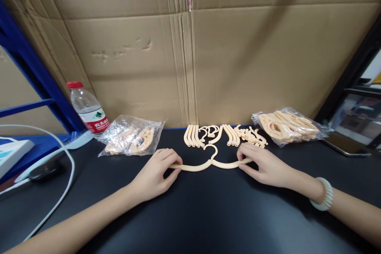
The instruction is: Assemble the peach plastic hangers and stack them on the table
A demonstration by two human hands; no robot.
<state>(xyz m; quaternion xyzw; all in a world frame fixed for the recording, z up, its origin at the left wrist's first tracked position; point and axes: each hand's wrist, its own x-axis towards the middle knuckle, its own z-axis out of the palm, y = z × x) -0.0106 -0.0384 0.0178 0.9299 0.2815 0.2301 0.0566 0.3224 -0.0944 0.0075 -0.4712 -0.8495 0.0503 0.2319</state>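
A cream plastic hanger (195, 168) with two curved arms and a hook (214, 151) at its middle lies low over the black table. My left hand (162, 172) pinches the end of its left arm between thumb and fingers. The end of the right arm is gripped the same way by my right hand (258, 164), which has a pale coiled band on the wrist. Behind the hook, loose curved arm pieces (193, 135) lie in rows, with a pile of small hook pieces (253, 137) to their right.
Clear bags of cream parts lie at the left (131, 137) and right (288, 126). A red-capped bottle (91, 109) leans by the blue frame. White cables (71, 174) cross the left side. A dark flat device (347, 145) lies right; cardboard (133, 67) stands behind.
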